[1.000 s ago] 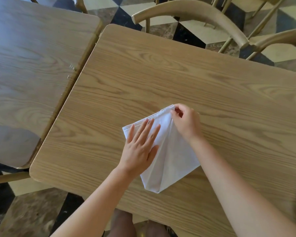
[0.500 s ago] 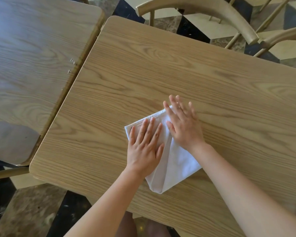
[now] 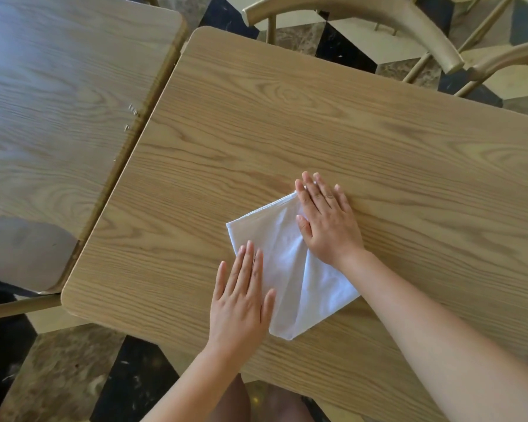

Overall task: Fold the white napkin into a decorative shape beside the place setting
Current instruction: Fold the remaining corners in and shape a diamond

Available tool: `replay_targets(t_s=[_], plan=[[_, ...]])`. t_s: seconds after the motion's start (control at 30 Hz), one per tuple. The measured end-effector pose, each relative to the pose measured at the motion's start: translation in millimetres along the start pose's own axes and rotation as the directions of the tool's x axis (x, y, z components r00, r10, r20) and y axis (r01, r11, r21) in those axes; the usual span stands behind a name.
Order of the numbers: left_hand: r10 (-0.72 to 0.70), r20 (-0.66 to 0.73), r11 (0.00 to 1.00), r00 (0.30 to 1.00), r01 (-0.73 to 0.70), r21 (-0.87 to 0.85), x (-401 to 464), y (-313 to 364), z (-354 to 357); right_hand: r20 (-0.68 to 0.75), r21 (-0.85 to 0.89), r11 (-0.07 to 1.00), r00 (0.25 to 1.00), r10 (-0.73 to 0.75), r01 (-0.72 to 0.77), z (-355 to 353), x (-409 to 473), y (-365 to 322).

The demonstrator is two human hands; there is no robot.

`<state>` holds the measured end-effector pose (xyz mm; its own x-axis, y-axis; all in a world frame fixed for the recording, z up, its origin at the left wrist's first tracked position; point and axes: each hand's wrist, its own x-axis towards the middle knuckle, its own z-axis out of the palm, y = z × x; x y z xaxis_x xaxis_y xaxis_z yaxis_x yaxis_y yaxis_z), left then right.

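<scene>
A white napkin (image 3: 287, 263) lies folded into a kite-like shape on the wooden table (image 3: 287, 132), its point toward the near edge. My left hand (image 3: 241, 296) rests flat, fingers spread, along the napkin's lower left edge, mostly on the table. Flat across the upper right part of the cloth lies my right hand (image 3: 325, 220), its fingertips reaching past the top corner. Neither hand grips anything. No place setting is in view.
A second wooden table (image 3: 58, 102) stands close to the left, with a narrow gap between the two. Curved wooden chair backs (image 3: 378, 13) stand beyond the far edge. Patterned dark and light floor tiles (image 3: 58, 376) show below the near edge.
My right hand went from pinching the napkin's top corner to lying flat on it. My left hand slid from the napkin's upper left down toward its lower left edge.
</scene>
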<state>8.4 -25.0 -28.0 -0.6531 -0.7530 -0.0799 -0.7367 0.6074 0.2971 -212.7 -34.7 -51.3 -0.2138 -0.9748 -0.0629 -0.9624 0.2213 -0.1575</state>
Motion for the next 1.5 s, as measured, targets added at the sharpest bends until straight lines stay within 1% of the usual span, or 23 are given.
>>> replay_targets(t_s=[0.07, 0.1, 0.2, 0.33, 0.43, 0.53, 0.6, 0.63, 0.67, 0.7, 0.73, 0.77, 0.8, 0.83, 0.9, 0.93, 1.0, 1.07, 1.13, 1.2, 1.3, 1.5], plan=[[-0.001, -0.083, 1.0, 0.997, 0.0, -0.016, 23.4, 6.6, -1.8, 0.0, 0.007, 1.0, 1.0, 0.001, -0.001, -0.5, 0.5, -0.8], [0.003, -0.101, 1.0, 0.995, -0.004, -0.007, 36.0, 9.5, 1.4, 0.0, 0.007, 1.0, 1.0, 0.003, -0.003, -0.8, 0.6, -1.1], [0.028, -0.055, 0.999, 0.998, -0.027, 0.021, 49.0, 14.6, 18.5, -0.001, 0.002, 1.0, 1.0, 0.003, -0.003, -1.7, 0.6, -1.2], [0.022, -0.006, 0.998, 1.0, -0.022, 0.059, 29.0, 17.9, 29.1, 0.004, -0.012, 1.0, 1.0, -0.005, 0.005, -2.1, 0.9, -1.1], [0.093, -0.001, 0.992, 0.996, -0.093, 0.083, 8.7, 16.5, 31.3, 0.009, -0.01, 1.0, 1.0, 0.006, -0.006, -2.5, 0.4, -1.8], [0.174, 0.041, 0.981, 0.984, -0.177, 0.083, -10.6, 14.0, 29.4, 0.032, -0.001, 1.0, 0.999, 0.012, -0.012, -4.5, -0.2, -1.9], [0.167, 0.026, 0.985, 0.986, -0.168, 0.041, -11.2, 12.7, 23.8, -0.009, 0.033, 0.999, 1.0, 0.001, 0.0, -6.8, -1.1, -3.0], [0.135, 0.001, 0.991, 0.991, -0.135, 0.0, -4.9, 12.6, 17.8, -0.05, 0.072, 0.997, 0.998, 0.033, -0.029, -8.8, -2.6, -3.0], [0.09, -0.039, 0.995, 0.995, -0.092, -0.035, 6.8, 11.9, 10.3, -0.101, 0.123, 0.987, 0.988, 0.115, -0.102, -12.2, -4.8, -1.8], [0.043, -0.084, 0.998, 0.996, -0.047, -0.052, 23.2, 10.5, 2.3, -0.15, 0.182, 0.961, 0.961, 0.234, -0.206, -15.5, -7.8, 0.8], [0.003, -0.113, 0.999, 0.994, -0.009, -0.054, 41.9, 8.5, -4.4, -0.19, 0.235, 0.922, 0.916, 0.353, -0.306, -19.2, -12.5, 4.2], [-0.02, -0.117, 0.999, 0.993, 0.015, -0.043, 61.3, 7.1, -11.4, -0.212, 0.276, 0.883, 0.873, 0.44, -0.379, -21.8, -18.1, 8.1], [-0.022, -0.099, 0.999, 0.995, 0.019, -0.026, 80.1, 6.6, -17.9, -0.209, 0.305, 0.855, 0.847, 0.489, -0.419, -23.2, -23.9, 12.1], [-0.01, -0.051, 1.0, 0.999, 0.009, -0.018, 96.4, 6.6, -23.7, -0.182, 0.332, 0.835, 0.838, 0.514, -0.44, -24.2, -29.0, 15.3], [0.027, 0.05, 1.0, 0.998, -0.027, -0.011, 119.5, 8.9, -29.8, -0.079, 0.363, 0.805, 0.845, 0.529, -0.47, -27.4, -35.1, 17.6], [0.044, 0.071, 0.999, 0.996, -0.044, 0.001, 126.3, 10.2, -30.3, -0.035, 0.365, 0.796, 0.847, 0.53, -0.483, -30.2, -35.6, 17.3], [0.056, 0.063, 0.998, 0.996, -0.058, 0.017, 135.3, 11.5, -31.6, 0.039, 0.38, 0.767, 0.838, 0.544, -0.516, -36.9, -32.4, 14.7], [0.039, 0.056, 0.999, 0.998, -0.038, -0.015, 141.0, 10.3, -32.7, 0.094, 0.397, 0.736, 0.822, 0.562, -0.548, -40.0, -27.5, 12.1], [0.02, 0.054, 0.997, 0.998, -0.016, -0.08, 143.6, 6.3, -32.5, 0.121, 0.388, 0.724, 0.81, 0.573, -0.571, -39.5, -24.2, 11.5], [-0.028, 0.06, 0.983, 0.998, 0.038, -0.181, 143.9, 0.2, -32.1, 0.15, 0.407, 0.692, 0.791, 0.593, -0.596, -37.7, -22.9, 11.7], [-0.082, 0.112, 0.951, 0.99, 0.111, -0.289, 141.8, -7.4, -33.5, 0.174, 0.449, 0.649, 0.772, 0.611, -0.614, -37.3, -23.2, 10.8], [-0.022, 0.162, 0.922, 0.987, 0.083, -0.377, 138.9, -12.9, -36.7, 0.163, 0.493, 0.631, 0.775, 0.61, -0.599, -40.1, -27.0, 7.0]])
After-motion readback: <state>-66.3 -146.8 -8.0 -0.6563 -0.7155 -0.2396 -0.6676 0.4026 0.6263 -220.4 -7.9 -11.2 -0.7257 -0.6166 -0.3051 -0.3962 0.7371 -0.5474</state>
